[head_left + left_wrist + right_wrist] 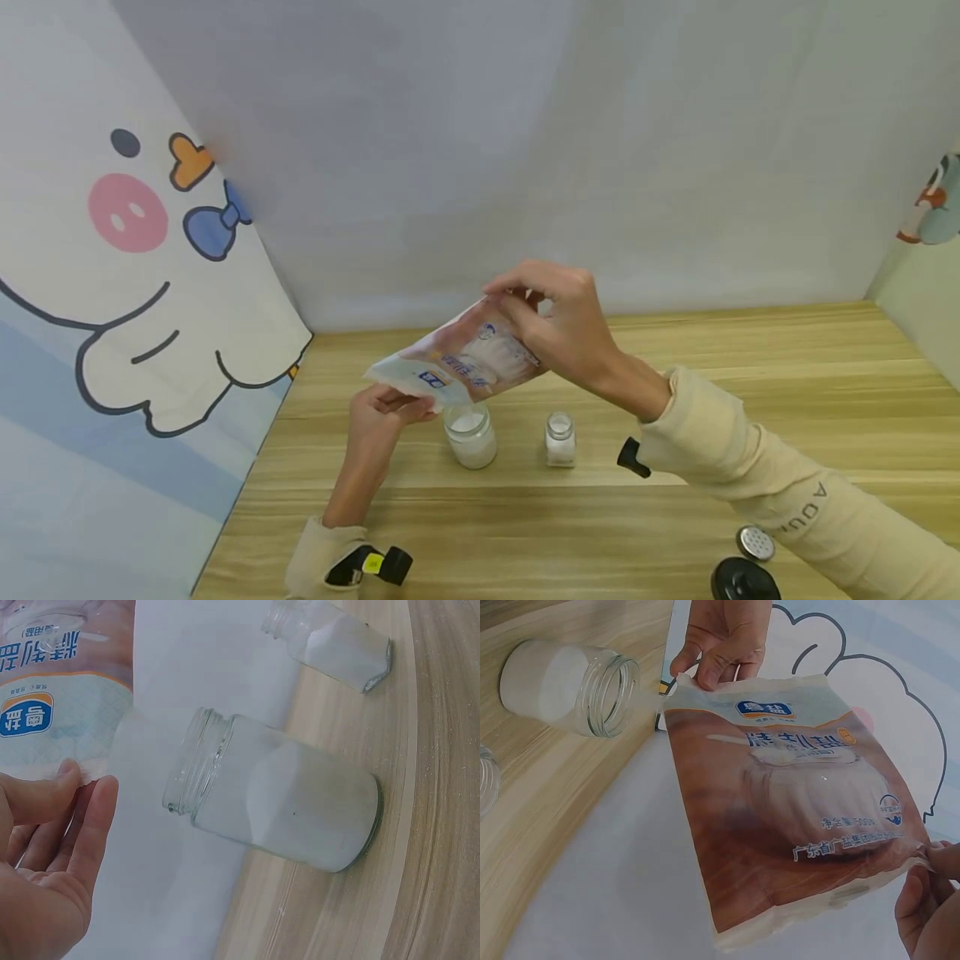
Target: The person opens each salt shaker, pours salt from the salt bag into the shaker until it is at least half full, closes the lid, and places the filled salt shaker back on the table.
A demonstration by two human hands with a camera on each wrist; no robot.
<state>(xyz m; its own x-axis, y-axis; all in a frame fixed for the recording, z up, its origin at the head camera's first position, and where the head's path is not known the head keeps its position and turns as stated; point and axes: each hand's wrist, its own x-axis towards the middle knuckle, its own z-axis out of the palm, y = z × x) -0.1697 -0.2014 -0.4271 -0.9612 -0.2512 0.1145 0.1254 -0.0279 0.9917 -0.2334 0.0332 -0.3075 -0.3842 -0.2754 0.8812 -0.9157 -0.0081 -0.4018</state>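
Note:
A printed bag of salt [487,354] is held tilted above the wooden table, its pale end lower and to the left. My left hand [378,417] pinches that lower edge between thumb and fingers. At the upper end, my right hand [566,321] grips the bag's edge. Just below the bag's lower corner stands an uncapped glass jar [472,442], partly filled with white salt. In the right wrist view, a faint whitish blur spans the gap between the bag corner [676,691] and the jar's mouth [615,697].
A smaller uncapped glass bottle [560,446] holding white salt stands right of the jar. Near the right forearm lie a perforated metal lid [755,542] and a black lid [745,579]. A pale curtain [487,167] borders the table's back, and a cartoon-printed panel [127,333] its left.

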